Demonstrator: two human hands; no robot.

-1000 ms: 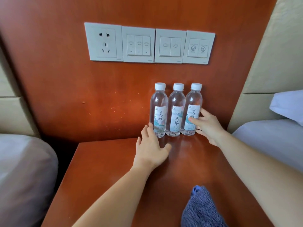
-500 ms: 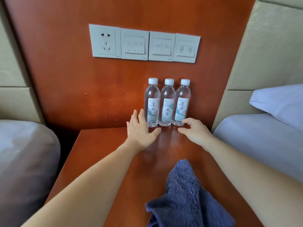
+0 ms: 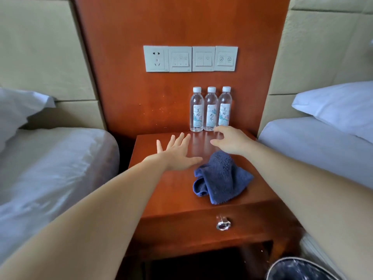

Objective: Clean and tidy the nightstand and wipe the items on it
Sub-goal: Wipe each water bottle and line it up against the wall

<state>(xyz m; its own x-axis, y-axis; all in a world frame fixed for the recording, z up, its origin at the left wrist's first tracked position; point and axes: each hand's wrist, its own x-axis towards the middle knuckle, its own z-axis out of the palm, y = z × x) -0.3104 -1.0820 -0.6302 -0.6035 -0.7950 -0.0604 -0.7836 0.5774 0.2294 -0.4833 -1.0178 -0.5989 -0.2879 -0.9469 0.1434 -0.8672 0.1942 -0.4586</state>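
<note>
Seemingly, the tidying part of the task is being brought to its close. Three water bottles [image 3: 210,109] are being kept upright in a tight row at the back edge of the surface [image 3: 173,190], toward its right rear corner, labels facing forward, touching or nearly touching one another. A crumpled blue cloth [image 3: 221,176] is lying near the middle of the surface, a little toward the front edge and right of centre, and it is being touched by neither hand.

Nothing is being grasped: the left hand [image 3: 177,153] is being held flat and spread over the surface, left of the bottles, and whether the palm is resting on the wood cannot be told. The right hand [image 3: 232,141] is being held loosely curled and empty just in front of the rightmost bottle, apart from it as far as can be seen.

Judging from this layout, the arranging is being treated as done. Whether the bottles and the wood have been wiped cannot be read from the view. What is probably being left is the removal of the cloth, and perhaps a last pass over the surface where it is lying. A drawer knob [image 3: 223,225] below the front edge is being left untouched.
</note>
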